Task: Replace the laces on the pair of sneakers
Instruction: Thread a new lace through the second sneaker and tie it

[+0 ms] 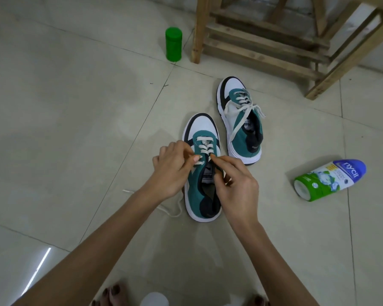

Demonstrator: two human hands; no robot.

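Note:
Two teal, white and black sneakers stand on the tiled floor. The near sneaker [202,173] is under both hands. My left hand [173,171] pinches its cream lace [205,147] at the left eyelets. My right hand [234,184] pinches the lace at the right side over the tongue. A loose lace end [173,212] trails on the floor left of the shoe, partly hidden by my left forearm. The far sneaker [241,120] sits apart to the right, laced, its ends lying loose across it.
A green cylindrical container [174,44] stands at the back. A powder bottle [329,180] lies on its side to the right. A wooden stool frame [274,40] stands behind the shoes. My toes [113,294] show at the bottom edge.

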